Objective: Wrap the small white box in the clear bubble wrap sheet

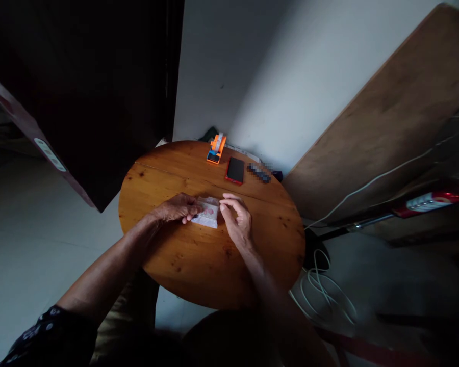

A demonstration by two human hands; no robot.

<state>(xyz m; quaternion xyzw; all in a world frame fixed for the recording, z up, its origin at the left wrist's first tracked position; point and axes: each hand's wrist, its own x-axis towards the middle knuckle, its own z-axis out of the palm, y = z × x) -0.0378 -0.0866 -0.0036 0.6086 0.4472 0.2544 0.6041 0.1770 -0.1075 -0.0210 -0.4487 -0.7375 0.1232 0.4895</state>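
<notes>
My left hand [179, 207] is closed on the left side of a small flat packet [209, 214], thumb on top. The packet is pale, with faint reddish print, and looks wrapped in crinkled clear plastic. It is held over the middle of the round wooden table [191, 260]. Just off the packet's right edge is my right hand [237, 220], its thumb and forefinger tips brought together in a pinch and another finger held out above them. Whatever lies between those fingertips, if anything, is too small to make out.
Toward the table's back stand an orange tape dispenser [216, 149], a phone with a red edge [234, 170] and a blurred dark object [258, 173]. A white wall rises behind. A brown board [386, 97] leans at right, above a looped pale cable [321, 285] on the floor.
</notes>
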